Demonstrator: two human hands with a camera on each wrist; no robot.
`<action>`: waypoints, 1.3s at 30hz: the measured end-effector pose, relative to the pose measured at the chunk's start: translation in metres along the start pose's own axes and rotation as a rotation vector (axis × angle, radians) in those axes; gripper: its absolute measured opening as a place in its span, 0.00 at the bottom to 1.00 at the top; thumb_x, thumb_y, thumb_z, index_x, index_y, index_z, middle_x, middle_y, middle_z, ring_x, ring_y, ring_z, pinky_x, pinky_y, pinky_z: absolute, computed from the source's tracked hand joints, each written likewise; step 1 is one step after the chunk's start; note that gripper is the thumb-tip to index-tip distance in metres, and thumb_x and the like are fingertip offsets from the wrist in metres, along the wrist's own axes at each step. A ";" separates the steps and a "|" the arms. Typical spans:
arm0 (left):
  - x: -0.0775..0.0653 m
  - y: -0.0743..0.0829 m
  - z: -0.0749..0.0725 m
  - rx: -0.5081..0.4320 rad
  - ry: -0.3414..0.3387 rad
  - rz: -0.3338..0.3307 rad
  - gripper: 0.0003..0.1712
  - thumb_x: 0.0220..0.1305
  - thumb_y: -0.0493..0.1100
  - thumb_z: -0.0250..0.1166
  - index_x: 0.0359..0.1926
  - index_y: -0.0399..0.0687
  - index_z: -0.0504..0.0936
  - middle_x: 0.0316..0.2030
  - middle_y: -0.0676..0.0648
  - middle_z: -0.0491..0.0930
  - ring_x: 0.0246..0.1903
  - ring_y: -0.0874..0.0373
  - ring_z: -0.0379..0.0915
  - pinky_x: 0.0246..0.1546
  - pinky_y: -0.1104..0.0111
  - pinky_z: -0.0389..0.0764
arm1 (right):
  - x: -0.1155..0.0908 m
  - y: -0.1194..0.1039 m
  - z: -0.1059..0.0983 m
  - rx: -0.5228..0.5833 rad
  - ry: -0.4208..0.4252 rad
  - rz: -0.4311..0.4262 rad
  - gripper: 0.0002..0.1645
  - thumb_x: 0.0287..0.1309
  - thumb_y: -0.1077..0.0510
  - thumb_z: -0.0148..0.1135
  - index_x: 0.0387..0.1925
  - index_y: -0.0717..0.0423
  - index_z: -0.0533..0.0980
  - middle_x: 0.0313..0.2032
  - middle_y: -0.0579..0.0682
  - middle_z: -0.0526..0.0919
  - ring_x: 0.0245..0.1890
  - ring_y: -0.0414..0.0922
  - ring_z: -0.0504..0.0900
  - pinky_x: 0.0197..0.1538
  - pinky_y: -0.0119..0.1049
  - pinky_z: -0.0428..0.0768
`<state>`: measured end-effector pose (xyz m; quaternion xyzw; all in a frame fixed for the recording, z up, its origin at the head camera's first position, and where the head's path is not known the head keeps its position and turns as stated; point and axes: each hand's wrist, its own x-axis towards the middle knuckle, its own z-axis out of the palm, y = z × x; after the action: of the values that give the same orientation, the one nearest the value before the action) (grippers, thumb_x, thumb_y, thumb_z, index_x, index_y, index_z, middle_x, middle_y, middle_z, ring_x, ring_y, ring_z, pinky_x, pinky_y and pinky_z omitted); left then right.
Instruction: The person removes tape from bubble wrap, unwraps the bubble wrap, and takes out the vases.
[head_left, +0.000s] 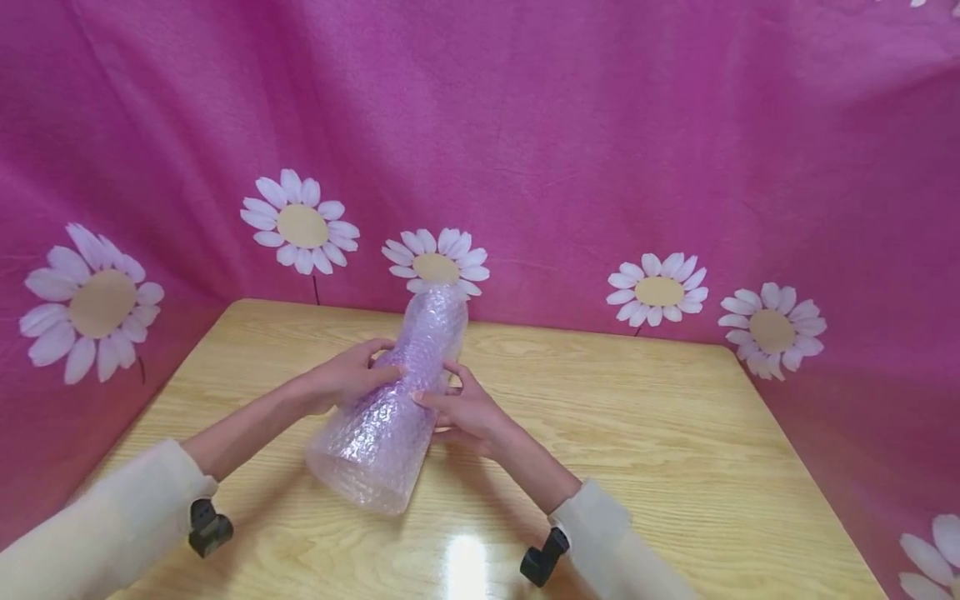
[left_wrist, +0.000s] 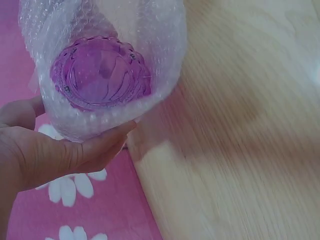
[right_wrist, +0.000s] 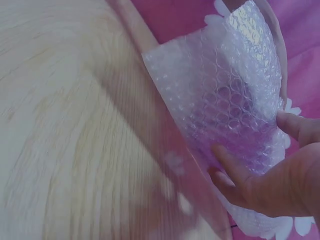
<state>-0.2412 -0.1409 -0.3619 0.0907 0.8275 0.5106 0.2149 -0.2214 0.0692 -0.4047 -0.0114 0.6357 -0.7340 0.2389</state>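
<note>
A roll of bubble wrap (head_left: 367,442) slants over the table in the head view, its wide open end toward me and its narrow end toward the back. Inside it sits a purple see-through glass piece (left_wrist: 102,75) with a scalloped rim, visible through the open end in the left wrist view. My left hand (head_left: 348,375) grips the wrapped bundle from the left side, thumb on top. From the right, my right hand (head_left: 468,408) holds the same bundle around its middle. Purple shows through the bubbles (right_wrist: 230,120) near the right fingertips. The bubble wrap hides the glass piece's full shape.
Underneath is a light wooden table (head_left: 637,450) with rounded back corners. A pink cloth (head_left: 525,150) with white daisies hangs behind it and at both sides. Dark wrist cameras (head_left: 208,527) sit at the cuffs of the pale sleeves (head_left: 112,517).
</note>
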 end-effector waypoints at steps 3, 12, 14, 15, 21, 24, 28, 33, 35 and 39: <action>-0.001 0.003 0.008 -0.025 -0.011 -0.004 0.33 0.74 0.45 0.58 0.72 0.38 0.57 0.53 0.33 0.74 0.48 0.43 0.78 0.46 0.50 0.83 | -0.006 -0.001 -0.009 -0.001 -0.017 0.008 0.49 0.63 0.62 0.64 0.76 0.51 0.47 0.61 0.66 0.68 0.49 0.61 0.82 0.51 0.59 0.81; -0.003 0.014 0.033 -0.072 -0.002 -0.024 0.39 0.72 0.47 0.61 0.75 0.41 0.53 0.57 0.32 0.71 0.51 0.42 0.76 0.48 0.47 0.82 | -0.026 -0.009 -0.036 -0.097 -0.028 0.016 0.48 0.63 0.61 0.64 0.76 0.50 0.49 0.62 0.66 0.69 0.47 0.59 0.83 0.49 0.53 0.83; -0.003 0.016 0.039 -0.086 0.002 -0.025 0.40 0.71 0.47 0.61 0.75 0.41 0.52 0.56 0.32 0.71 0.51 0.42 0.76 0.48 0.47 0.82 | -0.031 -0.010 -0.042 -0.124 -0.029 0.018 0.48 0.63 0.61 0.65 0.76 0.50 0.48 0.63 0.66 0.69 0.47 0.59 0.83 0.49 0.53 0.84; -0.003 0.016 0.042 -0.097 0.003 -0.024 0.40 0.71 0.46 0.62 0.75 0.41 0.52 0.56 0.32 0.71 0.51 0.42 0.76 0.48 0.47 0.81 | -0.033 -0.011 -0.044 -0.137 -0.028 0.021 0.48 0.63 0.61 0.65 0.76 0.50 0.48 0.63 0.66 0.68 0.47 0.58 0.83 0.49 0.53 0.84; -0.003 0.022 0.060 -0.149 0.023 -0.020 0.40 0.70 0.46 0.62 0.74 0.40 0.53 0.57 0.32 0.70 0.53 0.41 0.75 0.51 0.46 0.80 | -0.043 -0.014 -0.061 -0.189 -0.032 0.035 0.48 0.63 0.58 0.66 0.76 0.49 0.49 0.64 0.65 0.68 0.48 0.58 0.83 0.49 0.53 0.83; -0.003 0.023 0.069 -0.171 0.024 -0.013 0.40 0.71 0.46 0.62 0.74 0.40 0.53 0.60 0.31 0.69 0.55 0.40 0.74 0.52 0.45 0.79 | -0.048 -0.014 -0.068 -0.205 -0.048 0.036 0.48 0.63 0.57 0.66 0.76 0.48 0.50 0.65 0.65 0.68 0.50 0.58 0.82 0.50 0.54 0.83; -0.001 0.023 0.081 -0.187 0.026 -0.011 0.40 0.71 0.46 0.62 0.74 0.40 0.53 0.63 0.30 0.67 0.58 0.38 0.72 0.55 0.44 0.77 | -0.055 -0.013 -0.078 -0.215 -0.067 0.045 0.48 0.63 0.56 0.66 0.76 0.48 0.50 0.65 0.65 0.67 0.50 0.56 0.81 0.51 0.53 0.83; 0.001 0.025 0.097 -0.187 0.048 -0.002 0.41 0.70 0.46 0.63 0.75 0.40 0.53 0.66 0.29 0.64 0.61 0.37 0.69 0.56 0.43 0.76 | -0.064 -0.011 -0.091 -0.222 -0.072 0.051 0.49 0.62 0.56 0.67 0.76 0.49 0.49 0.66 0.65 0.65 0.49 0.55 0.82 0.51 0.52 0.83; 0.001 0.026 0.104 -0.194 0.057 0.004 0.40 0.70 0.45 0.64 0.75 0.40 0.54 0.66 0.29 0.65 0.60 0.37 0.70 0.55 0.44 0.77 | -0.067 -0.010 -0.096 -0.234 -0.070 0.051 0.49 0.62 0.56 0.67 0.76 0.48 0.49 0.66 0.65 0.65 0.49 0.54 0.82 0.51 0.52 0.83; 0.002 0.029 0.115 -0.206 0.060 0.020 0.40 0.69 0.44 0.64 0.74 0.39 0.55 0.64 0.29 0.66 0.59 0.36 0.71 0.53 0.44 0.78 | -0.071 -0.009 -0.108 -0.250 -0.073 0.056 0.49 0.63 0.56 0.67 0.76 0.48 0.50 0.66 0.64 0.65 0.49 0.52 0.82 0.51 0.52 0.83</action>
<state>-0.1929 -0.0341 -0.3815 0.0612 0.7757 0.5978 0.1930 -0.1955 0.1961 -0.3968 -0.0501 0.7132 -0.6411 0.2791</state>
